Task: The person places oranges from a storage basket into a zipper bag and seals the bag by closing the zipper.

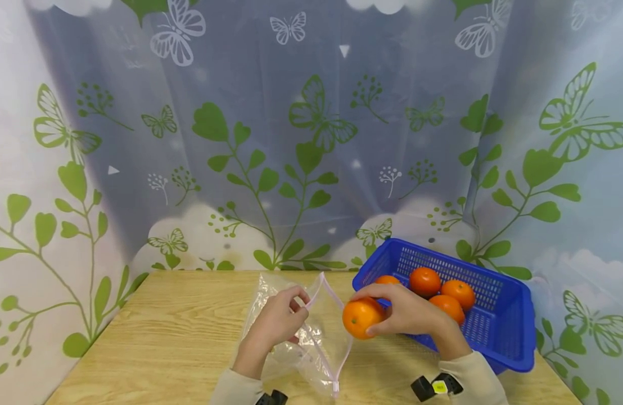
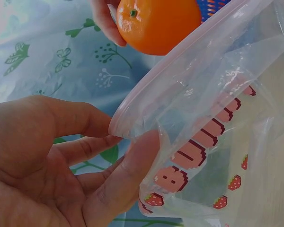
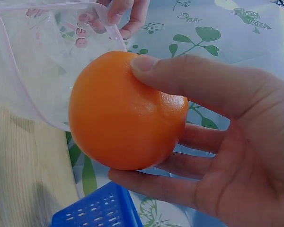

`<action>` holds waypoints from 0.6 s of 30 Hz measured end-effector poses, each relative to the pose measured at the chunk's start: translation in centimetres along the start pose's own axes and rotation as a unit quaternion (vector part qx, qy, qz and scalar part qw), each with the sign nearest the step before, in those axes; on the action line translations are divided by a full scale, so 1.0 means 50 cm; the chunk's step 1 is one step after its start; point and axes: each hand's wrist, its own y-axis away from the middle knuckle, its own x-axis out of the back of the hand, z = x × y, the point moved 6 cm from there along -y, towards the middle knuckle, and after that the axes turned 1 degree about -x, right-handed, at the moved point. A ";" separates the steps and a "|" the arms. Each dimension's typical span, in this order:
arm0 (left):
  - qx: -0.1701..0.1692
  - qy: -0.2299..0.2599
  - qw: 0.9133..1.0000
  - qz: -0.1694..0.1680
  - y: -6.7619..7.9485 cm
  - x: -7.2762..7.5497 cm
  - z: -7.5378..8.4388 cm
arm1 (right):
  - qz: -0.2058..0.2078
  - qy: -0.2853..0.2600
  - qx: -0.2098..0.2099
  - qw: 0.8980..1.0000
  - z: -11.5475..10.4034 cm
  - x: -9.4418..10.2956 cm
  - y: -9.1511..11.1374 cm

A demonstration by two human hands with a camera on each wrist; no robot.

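My left hand [image 1: 280, 318] pinches the pink-edged rim of a clear zip bag [image 2: 199, 127] between thumb and fingers. The bag's mouth gapes toward the right, and red lettering with small strawberries shows on its side. An orange [image 3: 125, 113] is in my right hand [image 1: 405, 309], thumb on one side and fingers on the other. In the head view it hangs just right of the bag's mouth, apart from it. Behind the right hand, several more oranges [image 1: 425, 282] lie in a blue plastic basket [image 1: 509, 320].
The basket, with perforated walls, stands at an angle on the right of the wooden table [image 1: 180, 326]. A patterned curtain [image 1: 261, 169] with green leaves and butterflies hangs behind and at both sides. Dark bands [image 1: 438, 386] circle both wrists.
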 end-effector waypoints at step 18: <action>-0.001 -0.002 1.000 -0.001 -0.001 0.001 -0.001 | 0.012 -0.069 -0.014 0.997 -0.005 -0.037 -0.010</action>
